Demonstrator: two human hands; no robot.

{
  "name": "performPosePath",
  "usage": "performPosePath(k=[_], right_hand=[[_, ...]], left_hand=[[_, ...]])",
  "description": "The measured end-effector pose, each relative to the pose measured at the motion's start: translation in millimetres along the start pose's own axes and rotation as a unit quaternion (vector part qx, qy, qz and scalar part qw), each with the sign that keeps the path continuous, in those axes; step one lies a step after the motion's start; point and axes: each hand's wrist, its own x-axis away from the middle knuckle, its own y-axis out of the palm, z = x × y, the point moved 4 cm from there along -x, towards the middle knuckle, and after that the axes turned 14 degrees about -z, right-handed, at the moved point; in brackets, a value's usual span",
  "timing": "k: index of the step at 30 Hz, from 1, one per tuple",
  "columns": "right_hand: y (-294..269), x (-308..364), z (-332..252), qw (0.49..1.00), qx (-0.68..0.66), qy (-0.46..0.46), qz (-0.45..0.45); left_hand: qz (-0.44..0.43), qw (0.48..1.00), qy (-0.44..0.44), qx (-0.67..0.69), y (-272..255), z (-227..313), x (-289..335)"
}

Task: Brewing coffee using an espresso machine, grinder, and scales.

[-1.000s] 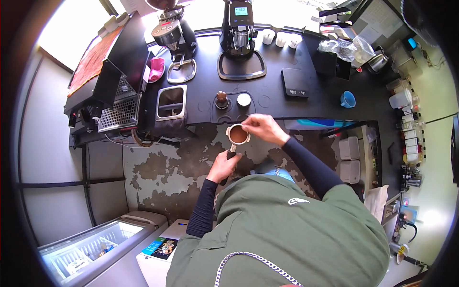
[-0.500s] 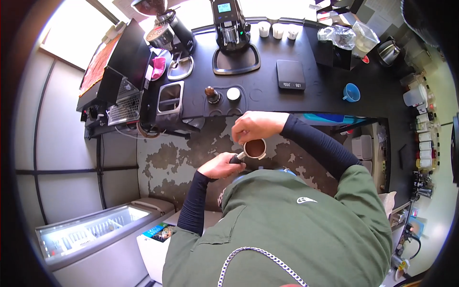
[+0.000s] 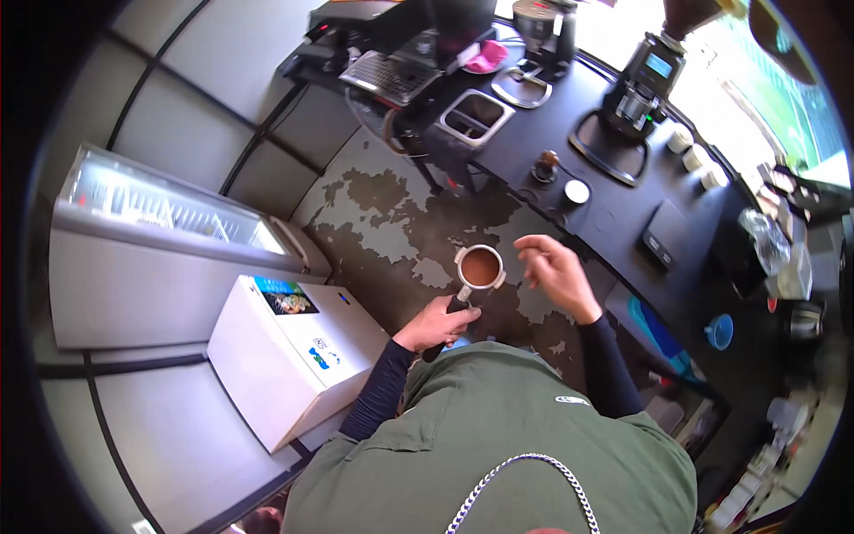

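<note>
Seen from above, the left hand (image 3: 439,324) has its grip wrapped around the black handle (image 3: 458,303) of a portafilter (image 3: 465,291), which holds brown coffee grounds (image 3: 480,266) and faces up above the patchy floor (image 3: 374,191), before the person's body. The right hand (image 3: 556,276) hovers near its rim, grip empty, fingers loosely bent and apart. Beyond, a brown-topped tamper (image 3: 545,167) and a coffee grinder (image 3: 642,87) stand on the black table (image 3: 516,151).

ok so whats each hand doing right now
Left hand: closed around the portafilter handle.
Right hand: open, loosely curled, holding nothing visible.
</note>
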Motion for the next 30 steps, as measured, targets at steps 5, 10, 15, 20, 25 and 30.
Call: performPosePath(k=[5, 10, 15, 20, 25, 30], right_hand=[[100, -72, -13, 0.996, -0.007, -0.081, 0.029], [180, -131, -5, 0.997, 0.008, -0.078, 0.004], [236, -199, -14, 0.99, 0.099, -0.101, 0.015], [217, -287, -55, 0.982, -0.003, -0.182, -0.039], [183, -366, -79, 0.992, 0.004, -0.104, 0.073], [172, -420, -99, 0.967, 0.112, -0.203, 0.109]], left_hand=[[0.129, 0.985, 0.1, 0.046, -40, -4, 32], [0.188, 0.965, 0.15, 0.102, -123, -29, 68], [0.225, 0.94, 0.216, 0.14, -209, -27, 106], [0.245, 0.928, 0.225, 0.165, -274, -15, 136], [0.222, 0.944, 0.179, 0.167, -333, -8, 141], [0.184, 0.962, 0.131, 0.154, -393, 9, 132]])
